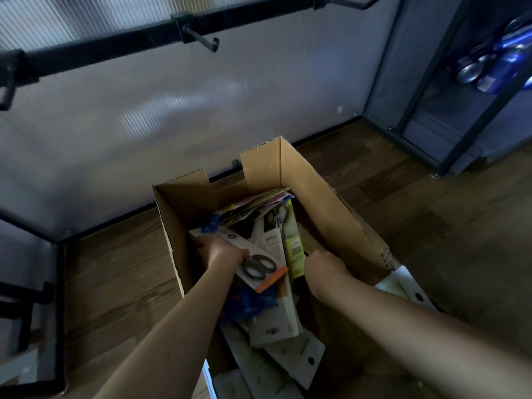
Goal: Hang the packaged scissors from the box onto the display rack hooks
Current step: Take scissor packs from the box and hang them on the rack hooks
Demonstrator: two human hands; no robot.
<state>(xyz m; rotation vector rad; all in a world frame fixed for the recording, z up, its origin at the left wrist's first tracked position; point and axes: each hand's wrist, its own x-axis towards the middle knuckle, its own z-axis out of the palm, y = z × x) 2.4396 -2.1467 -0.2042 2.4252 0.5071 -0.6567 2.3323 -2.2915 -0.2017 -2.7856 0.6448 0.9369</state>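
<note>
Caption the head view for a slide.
Both hands in the box: left hand grips a scissors pack, right hand reaches among the other packs; rack hook above is bare.

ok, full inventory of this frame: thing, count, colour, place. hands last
cardboard box: one, brown, open, on the floor at centre
packaged scissors: one with black handles on a white card with an orange edge, gripped above the pile
other packages: many, exact count unclear; white, yellow and blue, piled in the box
rack bar: one, black, across the top
hook: one in full view, black, empty, on the bar; others cut off at the edges
floor: wood-look brown
shelf unit: one, dark frame, right, holding blue items
left hand: grips the packaged scissors
right hand: in the box at the yellow package; grip unclear
</note>
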